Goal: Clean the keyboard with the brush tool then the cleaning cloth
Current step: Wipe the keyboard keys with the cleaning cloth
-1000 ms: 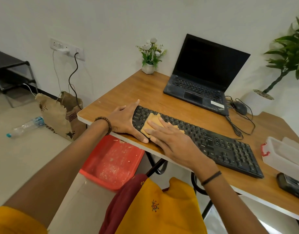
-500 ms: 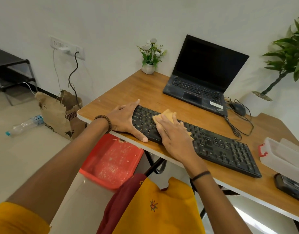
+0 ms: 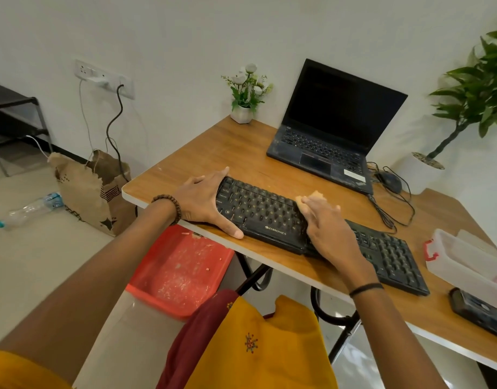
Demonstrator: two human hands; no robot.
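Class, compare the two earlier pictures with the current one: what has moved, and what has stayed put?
The right hand, pressing the cloth flat, slid rightward along the keyboard, from near its left end toward the middle. The left hand stayed braced against the keyboard's left end, and the keyboard did not shift.

Black keyboard, tan cloth, red bin, wood-grain desk
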